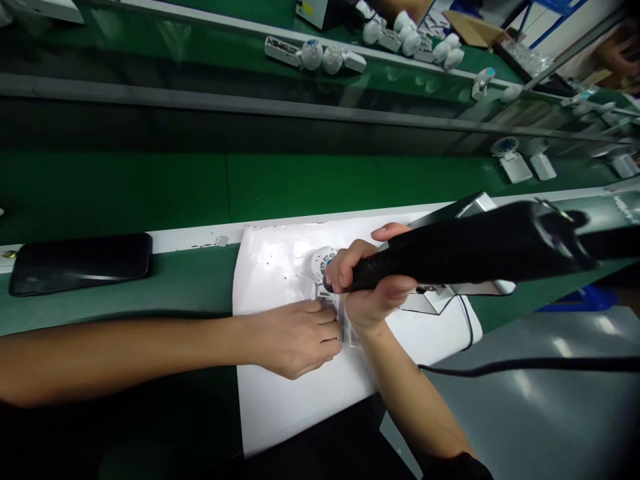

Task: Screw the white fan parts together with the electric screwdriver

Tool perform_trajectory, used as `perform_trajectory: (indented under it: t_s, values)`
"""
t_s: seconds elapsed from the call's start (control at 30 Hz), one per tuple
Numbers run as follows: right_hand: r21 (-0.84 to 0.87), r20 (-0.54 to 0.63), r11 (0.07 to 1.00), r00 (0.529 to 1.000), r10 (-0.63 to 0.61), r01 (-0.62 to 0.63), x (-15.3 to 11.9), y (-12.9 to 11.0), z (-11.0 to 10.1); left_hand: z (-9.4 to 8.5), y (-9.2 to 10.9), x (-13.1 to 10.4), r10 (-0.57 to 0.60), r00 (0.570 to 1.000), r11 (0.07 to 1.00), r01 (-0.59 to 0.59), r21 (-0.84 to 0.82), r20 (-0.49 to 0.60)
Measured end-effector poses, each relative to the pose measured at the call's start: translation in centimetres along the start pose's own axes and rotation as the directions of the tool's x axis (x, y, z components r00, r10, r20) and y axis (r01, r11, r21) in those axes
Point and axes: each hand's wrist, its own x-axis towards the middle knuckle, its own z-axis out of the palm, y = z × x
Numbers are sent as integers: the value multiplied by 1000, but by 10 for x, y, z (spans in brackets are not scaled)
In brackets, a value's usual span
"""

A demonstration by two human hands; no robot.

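Observation:
My right hand (373, 283) is wrapped round a black electric screwdriver (470, 247) with a cord at its back end, tilted so its front end points down at a small white device. That white device (324, 261) has a round head with openings and a rectangular body; it lies on a white sheet (277, 267). My left hand (300, 337) is closed over the device's body and steadies it, its fingers partly hiding it. The screwdriver's tip is hidden behind my right fingers, so I cannot tell whether it touches the device.
A black phone (80, 265) lies at the left on the bench edge. Behind runs a green conveyor belt (175, 190), with similar white devices (515, 163) at right and more on a shelf (320, 57). A metal box (435, 300) stands behind the screwdriver; a black cord (525, 365) hangs right.

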Motion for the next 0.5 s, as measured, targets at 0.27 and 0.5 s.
perform_trajectory:
  t_s: [0.27, 0.5]
  values:
    - [119, 65, 989, 995, 81, -88, -16, 26, -9, 2, 0, -2, 0, 1000, 999, -1, -34, -14]
    - [62, 33, 997, 999, 33, -35, -12, 20, -4, 1, 1, -6, -2, 1000, 1000, 2, 0, 4]
